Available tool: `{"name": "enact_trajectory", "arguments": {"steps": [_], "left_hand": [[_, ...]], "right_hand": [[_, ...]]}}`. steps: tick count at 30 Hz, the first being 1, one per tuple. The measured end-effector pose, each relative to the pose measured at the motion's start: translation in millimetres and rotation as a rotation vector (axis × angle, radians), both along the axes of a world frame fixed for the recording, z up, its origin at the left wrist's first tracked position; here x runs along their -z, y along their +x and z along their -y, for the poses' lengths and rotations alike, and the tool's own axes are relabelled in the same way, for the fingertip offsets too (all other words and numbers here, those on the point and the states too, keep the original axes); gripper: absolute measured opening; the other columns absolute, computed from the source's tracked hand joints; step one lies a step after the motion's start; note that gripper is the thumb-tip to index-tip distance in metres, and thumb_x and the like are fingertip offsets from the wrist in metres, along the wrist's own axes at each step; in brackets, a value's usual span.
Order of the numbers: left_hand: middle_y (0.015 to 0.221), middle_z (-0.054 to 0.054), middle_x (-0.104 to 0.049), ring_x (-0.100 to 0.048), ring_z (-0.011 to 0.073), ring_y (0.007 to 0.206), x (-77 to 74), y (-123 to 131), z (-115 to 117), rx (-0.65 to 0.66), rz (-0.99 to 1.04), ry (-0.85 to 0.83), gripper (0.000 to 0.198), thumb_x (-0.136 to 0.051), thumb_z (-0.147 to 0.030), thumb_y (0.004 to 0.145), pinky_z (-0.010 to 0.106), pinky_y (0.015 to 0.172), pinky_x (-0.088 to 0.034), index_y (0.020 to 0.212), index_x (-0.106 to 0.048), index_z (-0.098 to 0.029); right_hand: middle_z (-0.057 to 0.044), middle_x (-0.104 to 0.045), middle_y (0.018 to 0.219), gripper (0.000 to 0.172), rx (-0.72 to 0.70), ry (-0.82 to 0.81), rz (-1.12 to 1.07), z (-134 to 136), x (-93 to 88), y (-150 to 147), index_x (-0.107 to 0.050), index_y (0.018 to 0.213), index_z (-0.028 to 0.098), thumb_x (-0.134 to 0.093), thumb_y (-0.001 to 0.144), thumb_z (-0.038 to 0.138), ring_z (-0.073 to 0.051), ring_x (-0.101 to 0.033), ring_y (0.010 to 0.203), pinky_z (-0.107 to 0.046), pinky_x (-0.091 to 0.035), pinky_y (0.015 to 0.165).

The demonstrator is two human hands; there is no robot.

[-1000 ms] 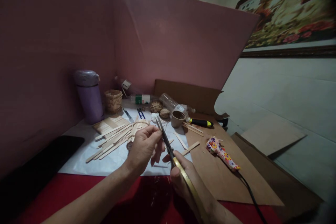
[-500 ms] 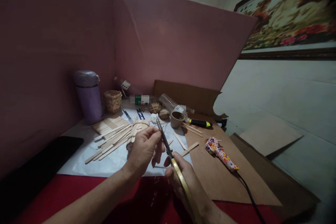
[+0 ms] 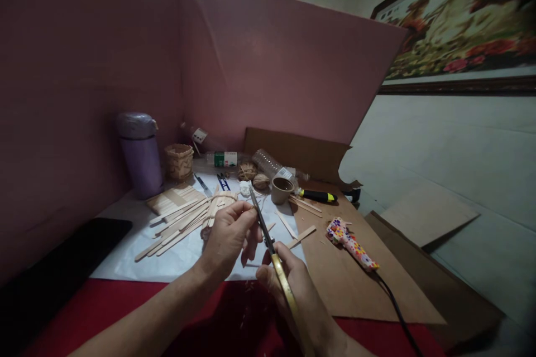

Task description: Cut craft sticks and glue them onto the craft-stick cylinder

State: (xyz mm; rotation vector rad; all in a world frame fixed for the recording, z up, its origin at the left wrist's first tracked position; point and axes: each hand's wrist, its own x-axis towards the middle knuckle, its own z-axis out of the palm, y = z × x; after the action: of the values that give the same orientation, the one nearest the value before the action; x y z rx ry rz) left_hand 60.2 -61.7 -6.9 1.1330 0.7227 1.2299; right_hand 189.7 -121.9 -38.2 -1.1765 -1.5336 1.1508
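Metal scissors (image 3: 277,268) — blades (image 3: 262,221) beyond right hand (image 3: 305,288)

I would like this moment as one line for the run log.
left hand: fingers pinched, anything held unclear | right hand: holding scissors, blades at left fingers | nearby: wooden sticks on white sheet, cup

Scissors more closed, right thumb moved to the left.
The two blades of the scissors (image 3: 262,226), which had a narrow gap between them one second ago, now look nearly together. The thumb of the right hand (image 3: 297,284) has shifted leftward, and the golden handle (image 3: 283,284) has swung the same way. The camera view has also turned slightly to the right.
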Motion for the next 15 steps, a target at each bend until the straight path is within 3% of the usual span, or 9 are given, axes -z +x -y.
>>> {"name": "enact_trajectory", "arguments": {"steps": [15], "left_hand": [[0.045, -0.003, -0.059, -0.041, 0.0074, 0.022, 2.0, -2.1, -3.6, 0.024, 0.008, 0.008, 0.024, -0.057, -0.034, 0.080, 0.015, 0.022, -0.022, 0.064, -0.049, -0.018]], "right_hand": [[0.006, -0.040, 0.064, 0.064, -0.020, 0.061, -0.046, -7.5, 8.7, 5.1, -0.048, 0.084, 0.018, -0.058, 0.068, 0.079, -0.007, -0.030, 0.053, -0.021, -0.024, 0.045]]}}
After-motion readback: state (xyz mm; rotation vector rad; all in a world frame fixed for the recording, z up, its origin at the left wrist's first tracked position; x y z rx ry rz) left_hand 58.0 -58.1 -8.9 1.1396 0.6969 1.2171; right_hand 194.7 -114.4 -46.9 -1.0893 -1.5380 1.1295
